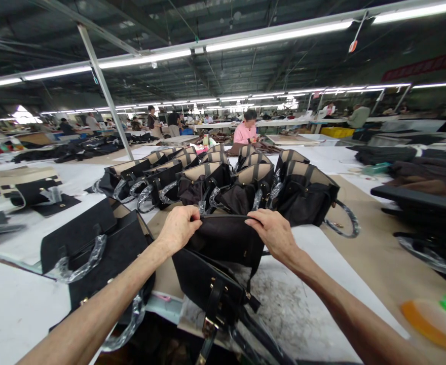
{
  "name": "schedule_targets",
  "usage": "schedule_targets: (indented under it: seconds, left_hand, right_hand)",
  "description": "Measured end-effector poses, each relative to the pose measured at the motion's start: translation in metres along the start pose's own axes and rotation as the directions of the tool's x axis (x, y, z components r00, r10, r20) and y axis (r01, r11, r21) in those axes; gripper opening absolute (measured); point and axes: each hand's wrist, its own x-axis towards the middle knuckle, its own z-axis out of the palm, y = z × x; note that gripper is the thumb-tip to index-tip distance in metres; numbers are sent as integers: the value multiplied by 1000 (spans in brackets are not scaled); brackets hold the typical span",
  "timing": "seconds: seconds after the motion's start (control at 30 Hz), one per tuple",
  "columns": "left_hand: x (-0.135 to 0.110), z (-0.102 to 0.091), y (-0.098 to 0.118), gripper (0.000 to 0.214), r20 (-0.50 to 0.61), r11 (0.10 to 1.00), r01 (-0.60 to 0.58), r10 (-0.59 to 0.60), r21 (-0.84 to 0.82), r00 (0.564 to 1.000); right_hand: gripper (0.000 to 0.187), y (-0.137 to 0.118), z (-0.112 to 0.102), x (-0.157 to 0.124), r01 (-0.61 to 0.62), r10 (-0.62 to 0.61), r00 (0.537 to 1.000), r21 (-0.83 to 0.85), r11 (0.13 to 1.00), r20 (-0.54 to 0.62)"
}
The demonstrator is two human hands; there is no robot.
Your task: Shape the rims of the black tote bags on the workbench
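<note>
Both hands grip the top edge of a black handbag (223,238) in front of me. My left hand (179,228) pinches the edge's left part between thumb and fingers. Across from it, my right hand (272,230) pinches the same edge near its right end. The panel between them is stretched upright. The bag's front part, with gold-coloured fittings and dark handles (242,324), leans toward me over the table edge. To the left of my left forearm stands another black handbag (105,248) with plastic-wrapped handles.
Several black handbags with beige linings stand in rows behind my hands. A bottle with orange liquid and a green cap (436,322) is at lower right. Dark stacked pieces (428,175) lie at right. A metal post (105,94) rises at left. A person in pink (245,133) sits beyond.
</note>
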Motion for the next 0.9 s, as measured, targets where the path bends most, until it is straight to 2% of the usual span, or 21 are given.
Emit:
schedule_targets:
  seconds: [0.1, 0.2, 0.57, 0.9]
  left_hand:
    - [0, 0, 1, 9, -6, 1000, 8, -8, 12, 1000]
    - [1, 2, 1, 8, -17, 1000, 17, -17, 19, 1000]
    - [1, 3, 3, 9, -36, 1000, 19, -19, 16, 999]
    - [3, 6, -1, 11, -59, 1000, 14, -14, -5, 998]
  right_hand:
    - [20, -8, -1, 6, 47, -43, 999, -101, 994, 33]
    - [23, -18, 1, 11, 66, -58, 996, -131, 989, 61]
    - [27, -56, 5, 31, 106, -86, 988, -158, 982, 125]
    - [27, -75, 16, 41, 154, -140, 982, -107, 982, 129]
